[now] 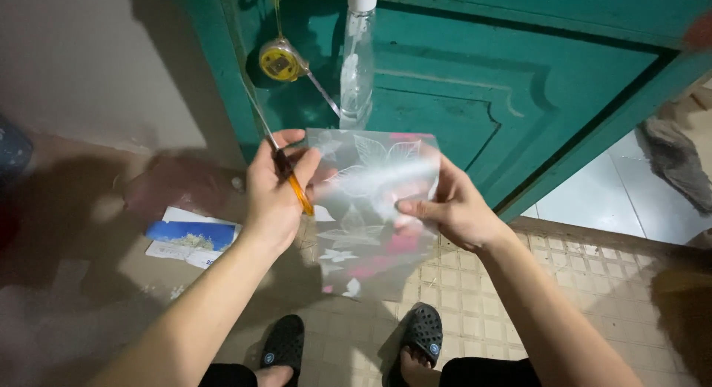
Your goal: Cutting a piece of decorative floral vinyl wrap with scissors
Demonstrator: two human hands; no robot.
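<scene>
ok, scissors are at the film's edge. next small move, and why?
Probably close the blades a short way along the left edge. The left hand has the scissors open at the film, and the right hand pinches the opposite edge, so the sheet is held up off the floor. It looks taut enough to cut, though I can't be sure.
</scene>
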